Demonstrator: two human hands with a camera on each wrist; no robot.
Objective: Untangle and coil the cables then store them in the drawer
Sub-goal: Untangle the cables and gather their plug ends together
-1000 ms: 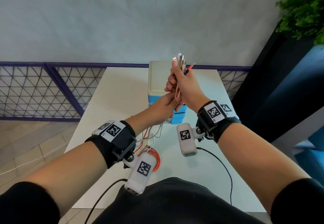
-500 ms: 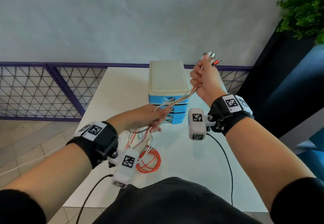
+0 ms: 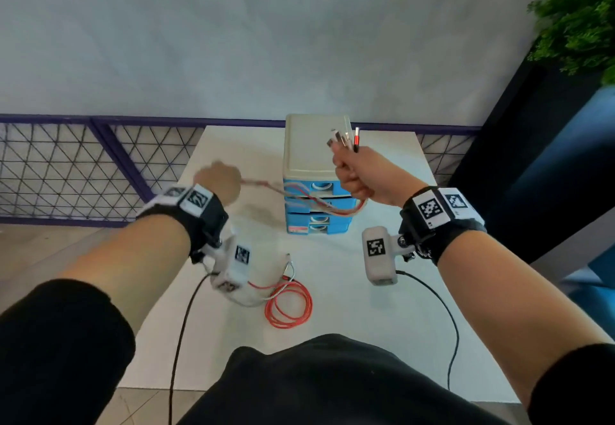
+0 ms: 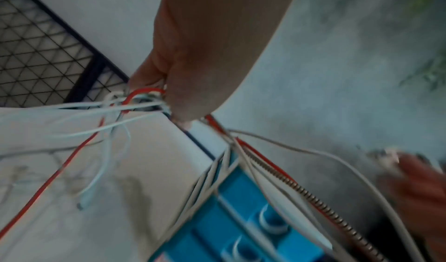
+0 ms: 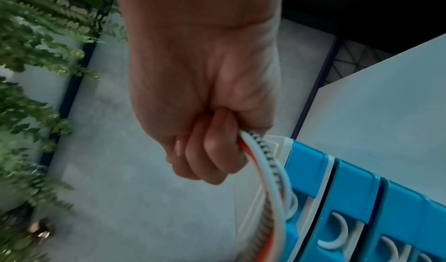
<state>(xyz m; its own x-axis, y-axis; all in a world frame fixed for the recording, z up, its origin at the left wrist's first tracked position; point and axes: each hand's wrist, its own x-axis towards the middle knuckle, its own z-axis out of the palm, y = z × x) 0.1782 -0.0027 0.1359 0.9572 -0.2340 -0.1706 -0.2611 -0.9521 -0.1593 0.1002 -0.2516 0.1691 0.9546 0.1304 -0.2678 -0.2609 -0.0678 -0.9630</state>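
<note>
- Our right hand (image 3: 361, 178) is fisted round a bundle of white, red and braided cables (image 3: 319, 199), plug ends sticking up above it.
- Our left hand (image 3: 218, 181) grips the same bundle farther along; it sags between both.
- A red coiled cable (image 3: 289, 306) lies near the white table's (image 3: 349, 341) front edge.
- The blue plastic drawer unit (image 3: 316, 188) stands toward the back edge, drawers closed.

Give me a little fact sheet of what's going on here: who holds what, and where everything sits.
Right hand: grips the cable bundle near its plug ends
Left hand: grips the same bundle further along
Bundle between hands: hangs slack in front of the drawer unit
Drawers: all appear closed
Table: holds the drawer unit and an orange coil
Loose cable ends: trail down to the table
</note>
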